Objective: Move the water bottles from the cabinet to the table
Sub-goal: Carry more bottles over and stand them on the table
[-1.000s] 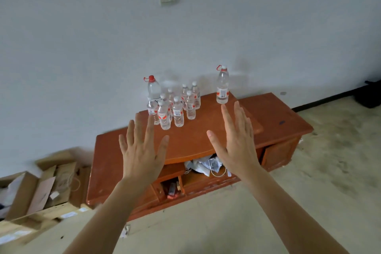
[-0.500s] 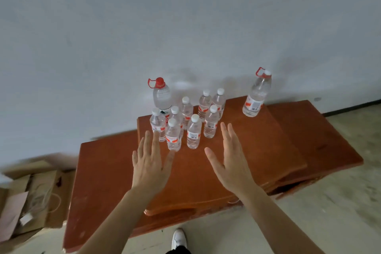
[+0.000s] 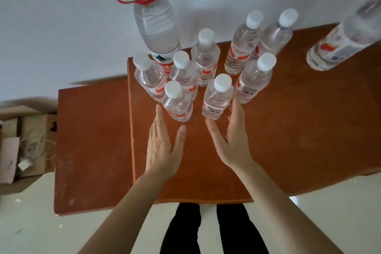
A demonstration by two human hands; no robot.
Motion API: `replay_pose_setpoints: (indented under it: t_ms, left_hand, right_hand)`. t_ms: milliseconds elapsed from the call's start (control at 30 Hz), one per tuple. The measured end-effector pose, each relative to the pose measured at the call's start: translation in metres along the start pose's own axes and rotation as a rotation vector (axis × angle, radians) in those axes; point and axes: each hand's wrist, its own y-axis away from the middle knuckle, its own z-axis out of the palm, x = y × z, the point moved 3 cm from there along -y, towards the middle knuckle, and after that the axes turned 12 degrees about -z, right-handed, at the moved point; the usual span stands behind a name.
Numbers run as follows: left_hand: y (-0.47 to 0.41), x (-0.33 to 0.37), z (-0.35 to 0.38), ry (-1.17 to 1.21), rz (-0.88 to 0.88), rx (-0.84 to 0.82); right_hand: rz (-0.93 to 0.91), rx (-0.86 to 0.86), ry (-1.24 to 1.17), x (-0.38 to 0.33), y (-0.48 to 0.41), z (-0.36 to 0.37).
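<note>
Several small clear water bottles with white caps stand in a cluster on the red-brown wooden cabinet. A big bottle with a red cap and handle stands behind them at the left, and another big bottle stands at the far right. My left hand is open, fingers straight, just short of the front left small bottle. My right hand is open too, its fingertips beside the front right small bottle. Neither hand holds anything.
A white wall rises directly behind the cabinet. Cardboard boxes with cords lie on the floor at the left. The cabinet has a lower side section to the left. My legs in dark trousers stand at the cabinet's front edge.
I have stepped up to the cabinet and the bottles now loom close. Both open hands have moved forward to the front pair of small bottles.
</note>
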Motion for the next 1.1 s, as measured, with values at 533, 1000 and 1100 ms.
replay_pose_setpoints:
  t_ms: [533,1000,1100]
  left_hand:
    - [-0.036,-0.006,0.043,0.278,-0.056,0.263]
    - [0.100,-0.014,-0.036,0.086,0.019,0.117]
    - [0.104,0.017,-0.066,0.078,0.133,0.119]
  right_hand:
    - [-0.100,-0.024,-0.154,0.061,-0.029,0.015]
    - [0.166,0.225,-0.031,-0.046,0.102,-0.056]
    - [0.150,0.363,0.051,-0.083,0.114,-0.094]
